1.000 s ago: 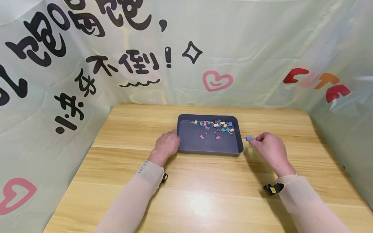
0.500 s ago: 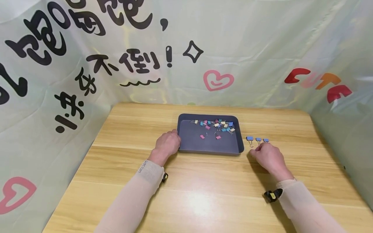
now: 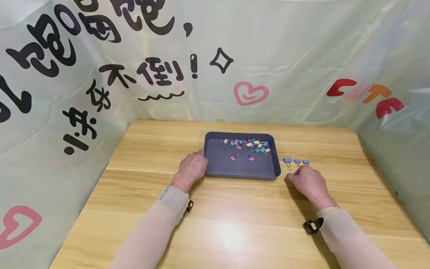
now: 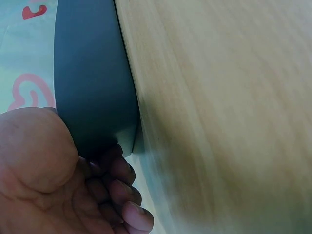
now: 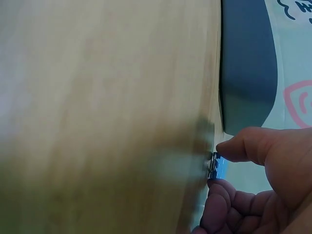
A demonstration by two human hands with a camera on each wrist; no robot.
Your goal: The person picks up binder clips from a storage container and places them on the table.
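Observation:
At the left end of a dark grey tray point(image 3: 242, 173), my left hand point(image 3: 193, 164) holds its side; in the left wrist view curled fingers point(image 4: 119, 168) meet the tray's lower corner. Several binder clips in pink, blue, teal and cream lie in the tray, mostly toward the back right. Three blue binder clips point(image 3: 287, 160) stand in a row on the table right of the tray. Just in front of them is my right hand point(image 3: 309, 183), thumb and fingertips apart. Through that gap the right wrist view shows a blue binder clip point(image 5: 219, 166); contact is unclear.
The wooden table point(image 3: 215, 224) extends around the tray on all sides. A pale printed curtain point(image 3: 295, 63) encloses its back and both sides.
My right hand has let go of a blue binder clip, leaving it at the row's left end, and drawn back slightly toward me. The left hand stays at the tray.

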